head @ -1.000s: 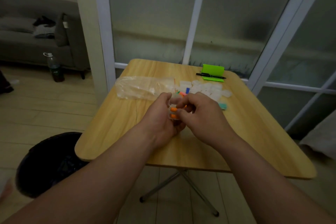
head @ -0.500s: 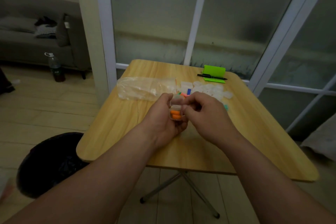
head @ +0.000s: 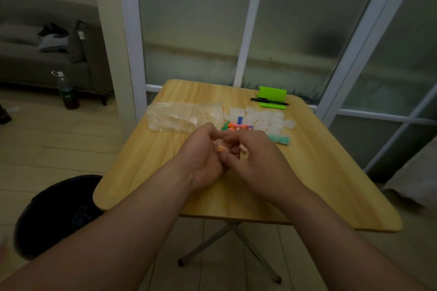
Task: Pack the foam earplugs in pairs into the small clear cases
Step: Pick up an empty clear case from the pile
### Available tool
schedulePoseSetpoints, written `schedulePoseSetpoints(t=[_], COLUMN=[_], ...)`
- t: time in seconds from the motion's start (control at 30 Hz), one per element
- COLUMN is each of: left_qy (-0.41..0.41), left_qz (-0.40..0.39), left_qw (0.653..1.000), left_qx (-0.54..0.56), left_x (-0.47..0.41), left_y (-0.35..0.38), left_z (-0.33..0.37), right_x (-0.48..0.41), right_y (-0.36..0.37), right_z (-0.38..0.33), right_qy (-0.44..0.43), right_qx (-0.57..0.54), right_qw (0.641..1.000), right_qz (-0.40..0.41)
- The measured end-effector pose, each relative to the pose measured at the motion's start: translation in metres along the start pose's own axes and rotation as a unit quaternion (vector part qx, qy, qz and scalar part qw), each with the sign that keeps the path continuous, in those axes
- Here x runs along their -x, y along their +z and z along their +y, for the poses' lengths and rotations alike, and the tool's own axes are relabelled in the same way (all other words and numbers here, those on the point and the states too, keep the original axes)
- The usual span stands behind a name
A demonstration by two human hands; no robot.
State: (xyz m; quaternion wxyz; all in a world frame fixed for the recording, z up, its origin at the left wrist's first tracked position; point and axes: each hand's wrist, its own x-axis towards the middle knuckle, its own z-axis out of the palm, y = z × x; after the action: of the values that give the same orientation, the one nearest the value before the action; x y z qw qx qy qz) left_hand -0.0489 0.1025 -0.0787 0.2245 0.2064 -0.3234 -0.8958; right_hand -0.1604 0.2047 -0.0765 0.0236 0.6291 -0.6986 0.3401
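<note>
SITE: home, living room | LANDMARK: wooden folding table (head: 319,184) | BEHIND-LEFT OF TABLE: grey sofa (head: 35,64) with cushions; drink bottle (head: 67,92) on plank floor (head: 59,139) | BEHIND TABLE: white-framed frosted-glass doors (head: 189,19) | LEFT-FRONT OF TABLE: black bin (head: 56,210)

Cases (head: 267,119) and bag (head: 184,117) crowd the far table (head: 319,184).
</note>
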Motion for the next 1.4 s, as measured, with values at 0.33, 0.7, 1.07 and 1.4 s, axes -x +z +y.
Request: schedulePoseSetpoints(t=[0.33, 0.7, 1.07, 1.4], left_qy=[0.008, 0.034, 0.045, 0.129], left_qz=[-0.031, -0.001, 0.007, 0.148], left_qw=[0.987, 0.993, 0.994, 0.972], left_qx=[-0.155, -0.109, -0.096, -0.133], left_x=[0.003, 0.001, -0.012, -0.036], left_y=[0.006, 0.020, 0.051, 0.067], left_z=[-0.017, -0.024, -0.052, -0.043], right_x=[0.008, 0.021, 0.034, 0.024], right_y=[-0.007, -0.015, -0.029, -0.062], right_z=[0.011, 0.020, 0.027, 0.108], right_qy=[0.023, 0.058, 0.130, 0.284], right_qx=[-0.025, 0.042, 0.033, 0.066], right_qw=[0.999, 0.997, 0.989, 0.951], right_qz=[-0.022, 0.017, 0.064, 0.100])
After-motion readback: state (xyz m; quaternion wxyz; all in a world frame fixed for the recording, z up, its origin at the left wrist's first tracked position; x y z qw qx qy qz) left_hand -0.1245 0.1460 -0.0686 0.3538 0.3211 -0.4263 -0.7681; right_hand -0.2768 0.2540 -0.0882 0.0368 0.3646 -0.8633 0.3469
